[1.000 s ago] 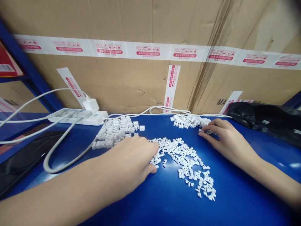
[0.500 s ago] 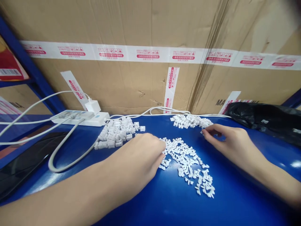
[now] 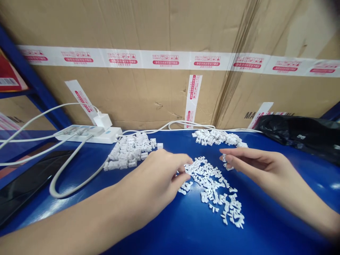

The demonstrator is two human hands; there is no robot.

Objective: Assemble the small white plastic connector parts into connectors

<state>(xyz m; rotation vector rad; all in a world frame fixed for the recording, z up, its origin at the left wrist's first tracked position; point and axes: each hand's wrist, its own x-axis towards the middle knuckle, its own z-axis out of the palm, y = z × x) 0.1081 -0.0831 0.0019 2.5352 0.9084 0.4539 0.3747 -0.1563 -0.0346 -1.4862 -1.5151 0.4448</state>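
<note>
My left hand [image 3: 164, 173] reaches over a pile of small white plastic levers [image 3: 207, 175] with toothed edges. Its thumb and index finger are apart at the pile's left side; I make out nothing held between them. Between the thumb and fingers of my right hand [image 3: 261, 166] is a small white wire connector housing [image 3: 224, 158] with dark openings. More white plastic shows just below its fingertips, on the blue table [image 3: 186, 226]. Behind, similar white housings lie in a heap [image 3: 212, 137]. Blocky white connectors [image 3: 130, 150] form another heap beyond my left wrist.
A white power strip [image 3: 111, 135] with a plugged-in charger [image 3: 103, 121] and looping cables stands at the back left. A black phone-like slab [image 3: 29, 187] lies at the left edge. Cardboard boxes [image 3: 132, 92] wall off the back; a black plastic bag [image 3: 297, 132] sits at the right.
My right hand has come away from the back heap, leftward and nearer, with a connector housing in its fingers. My left thumb and index finger have parted over the levers.
</note>
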